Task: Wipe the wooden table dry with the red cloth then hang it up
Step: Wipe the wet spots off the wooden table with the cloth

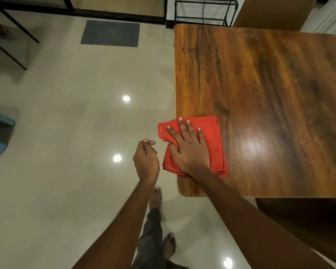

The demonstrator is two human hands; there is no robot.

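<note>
Farthest left, the left hand (146, 158) hangs over the tiled floor (66, 113), just beside the table's left edge and close to the cloth without touching it. Its fingers are loosely curled in on nothing.

Next comes the red cloth (213, 140), folded into a thick pad and lying at the near-left corner of the wooden table (270, 84). Its left portion pokes out past the table's left edge over the floor, while the rest sits flat on the wood. The right hand (188, 148) lies on top, palm down with fingers spread, pressing rather than gripping.

The pad is roughly rectangular. Its long axis runs from the near edge toward the far edge, leaning slightly so the far end tips left. The stacked layer edges show along the near and right sides.

The main risk is that overhang. A sweep further left would likely drag the pad off the edge and drop it to the floor, since only a flat palm holds it. A flat press can also let the folded layers slide apart during a stroke, leaving streaks. To the right, most of the tabletop stretches away unreached; whether it is wet cannot be told from the glare.
</note>
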